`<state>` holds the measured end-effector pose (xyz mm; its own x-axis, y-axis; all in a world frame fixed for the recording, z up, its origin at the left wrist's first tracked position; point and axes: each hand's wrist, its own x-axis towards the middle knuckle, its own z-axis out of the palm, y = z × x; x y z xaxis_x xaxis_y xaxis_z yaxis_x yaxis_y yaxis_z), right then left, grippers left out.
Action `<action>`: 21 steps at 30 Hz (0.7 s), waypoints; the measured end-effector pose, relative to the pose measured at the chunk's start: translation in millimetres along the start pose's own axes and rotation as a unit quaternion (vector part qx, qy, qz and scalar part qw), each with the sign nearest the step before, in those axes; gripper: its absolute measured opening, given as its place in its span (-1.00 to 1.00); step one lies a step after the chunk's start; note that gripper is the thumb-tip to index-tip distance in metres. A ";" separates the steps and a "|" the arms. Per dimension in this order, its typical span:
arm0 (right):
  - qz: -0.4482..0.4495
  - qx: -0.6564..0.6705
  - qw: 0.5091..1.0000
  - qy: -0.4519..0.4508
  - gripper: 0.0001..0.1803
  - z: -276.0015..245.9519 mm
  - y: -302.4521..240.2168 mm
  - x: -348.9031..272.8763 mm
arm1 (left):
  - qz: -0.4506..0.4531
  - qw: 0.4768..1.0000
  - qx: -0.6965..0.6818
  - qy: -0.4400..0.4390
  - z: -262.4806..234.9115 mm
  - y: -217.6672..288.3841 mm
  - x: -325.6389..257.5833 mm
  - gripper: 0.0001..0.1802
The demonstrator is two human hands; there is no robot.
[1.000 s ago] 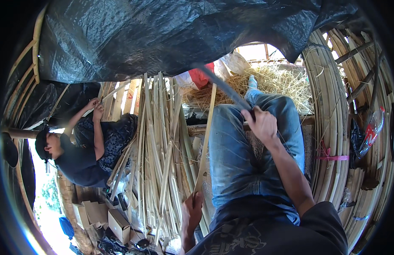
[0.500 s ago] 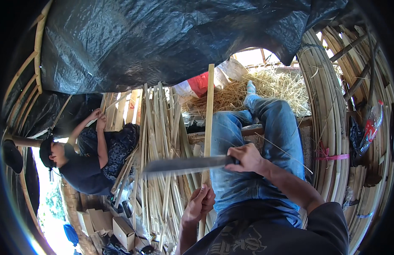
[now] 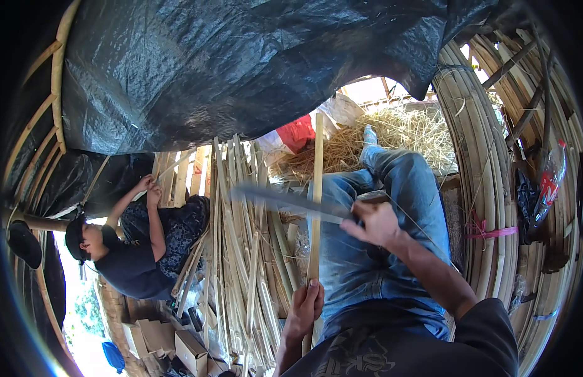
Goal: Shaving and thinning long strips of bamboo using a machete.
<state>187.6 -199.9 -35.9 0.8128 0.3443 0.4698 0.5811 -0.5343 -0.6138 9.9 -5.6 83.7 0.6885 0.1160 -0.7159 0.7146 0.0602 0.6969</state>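
At the far left a co-worker (image 3: pixel 131 251) in a dark shirt sits with both hands raised to pale slats, beside a loose heap of split bamboo strips (image 3: pixel 241 264), long, flat and fibrous. The left hand (image 3: pixel 306 308) is clenched round the lower end of an upright bamboo slat (image 3: pixel 316 195), which stands against the jeans-clad left knee. The right hand (image 3: pixel 376 223) grips the handle of a long, flat steel machete (image 3: pixel 285 200), its blade crossing the slat leftward; coiled bamboo strips (image 3: pixel 486 188) wall the right side closely.

A black tarp (image 3: pixel 241 69) is hanging overhead; another person (image 3: pixel 125 251) is sitting beside piled bamboo strips (image 3: pixel 241 251), straw (image 3: pixel 398 135) lying beyond.
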 end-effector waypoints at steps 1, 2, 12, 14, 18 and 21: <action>0.001 -0.001 1.000 0.003 -0.41 -0.5 -4.2 -3.3 | 0.015 1.000 0.011 0.010 -0.1 0.9 5.7 -0.47; -0.069 -0.013 0.997 -0.025 -0.39 -0.9 -8.8 -5.2 | 0.016 1.000 0.013 0.009 -0.6 -0.5 9.7 -0.47; 0.163 -0.110 0.979 -0.051 -0.23 -7.6 17.9 22.6 | 0.108 0.964 0.194 0.143 7.9 -14.1 7.5 -0.54; 0.110 -0.081 0.986 -0.093 -0.23 -7.6 6.5 15.6 | 0.142 0.949 0.239 0.148 8.6 -14.2 13.1 -0.54; -0.027 -0.076 0.985 -0.156 -0.22 -3.6 -13.0 -4.7 | 0.156 0.944 0.242 0.164 11.5 -7.2 19.7 -0.55; -0.050 -0.091 0.987 -0.119 -0.22 -5.5 -7.9 3.1 | 0.130 0.927 0.293 0.192 6.2 -15.4 18.1 -0.58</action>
<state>185.4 -198.9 -26.1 0.7502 0.5630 0.3468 0.6603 -0.6105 -0.4373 12.1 -10.5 59.8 0.8323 0.4030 -0.3806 0.5529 -0.5558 0.6207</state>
